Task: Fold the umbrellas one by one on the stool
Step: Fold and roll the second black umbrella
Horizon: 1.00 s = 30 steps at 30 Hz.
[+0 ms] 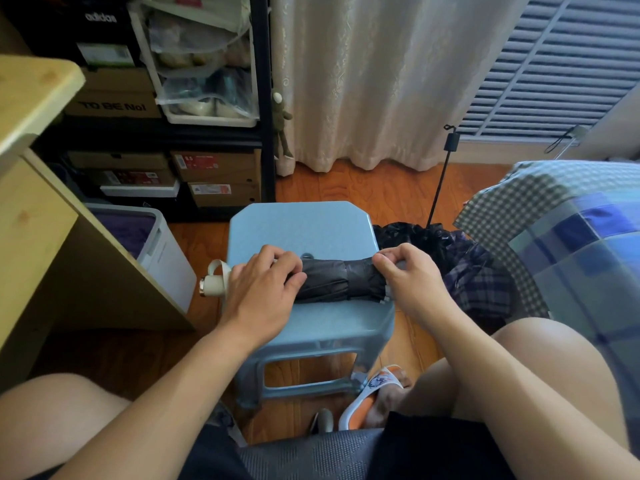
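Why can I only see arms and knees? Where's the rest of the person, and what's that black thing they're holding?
The camera sits on the person's head and looks down, so you see only their arms, knees and two hands. In front of them stands a light blue plastic stool. Across it lies a black folding umbrella with a cream handle, already rolled up tight. The left hand rests over the handle end of the roll. The right hand pinches the other end with curled fingers. On the wooden floor beside the stool lie more umbrellas: a crumpled black one and a dark checked one, both not yet folded.
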Each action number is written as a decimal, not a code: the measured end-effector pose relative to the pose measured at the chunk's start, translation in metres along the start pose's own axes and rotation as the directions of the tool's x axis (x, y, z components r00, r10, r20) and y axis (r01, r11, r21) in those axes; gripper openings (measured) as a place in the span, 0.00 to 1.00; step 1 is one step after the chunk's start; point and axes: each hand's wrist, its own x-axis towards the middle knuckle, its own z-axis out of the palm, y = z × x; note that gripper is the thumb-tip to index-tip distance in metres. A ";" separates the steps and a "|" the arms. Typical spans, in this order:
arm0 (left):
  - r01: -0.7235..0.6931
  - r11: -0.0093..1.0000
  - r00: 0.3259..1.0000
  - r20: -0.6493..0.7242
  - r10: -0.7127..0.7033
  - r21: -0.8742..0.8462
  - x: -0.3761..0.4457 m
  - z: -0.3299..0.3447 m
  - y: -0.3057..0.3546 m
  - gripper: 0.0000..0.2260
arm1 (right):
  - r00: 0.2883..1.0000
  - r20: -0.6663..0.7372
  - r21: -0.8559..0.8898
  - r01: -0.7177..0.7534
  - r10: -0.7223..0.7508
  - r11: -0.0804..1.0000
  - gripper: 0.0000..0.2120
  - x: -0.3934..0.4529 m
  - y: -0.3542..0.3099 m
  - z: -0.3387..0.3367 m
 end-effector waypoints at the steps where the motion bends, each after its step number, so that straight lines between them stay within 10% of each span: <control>1: 0.023 1.000 1.000 0.006 -0.023 -0.008 0.001 0.000 0.002 0.05 | 1.000 -0.009 0.002 -0.006 0.006 1.000 0.12 0.001 0.000 0.001; 7: 0.160 0.987 0.987 0.028 -0.160 -0.013 0.019 0.001 0.013 0.07 | 0.984 -0.142 0.058 -0.098 0.105 0.994 0.12 0.013 -0.004 0.008; 12: -0.070 0.997 0.987 0.146 0.073 -0.027 0.011 -0.013 -0.006 0.07 | 0.997 0.054 -0.012 -0.059 0.059 0.998 0.06 0.021 -0.004 -0.001; 23: -0.217 0.960 0.971 -0.061 0.231 0.180 0.003 0.006 -0.001 0.04 | 0.917 0.088 -0.367 0.392 -0.388 0.843 0.07 0.009 0.014 -0.010; 30: 0.056 0.998 0.998 0.011 -0.056 -0.004 0.021 0.001 0.009 0.05 | 0.999 0.008 -0.276 0.042 -0.041 0.960 0.18 0.021 -0.007 -0.003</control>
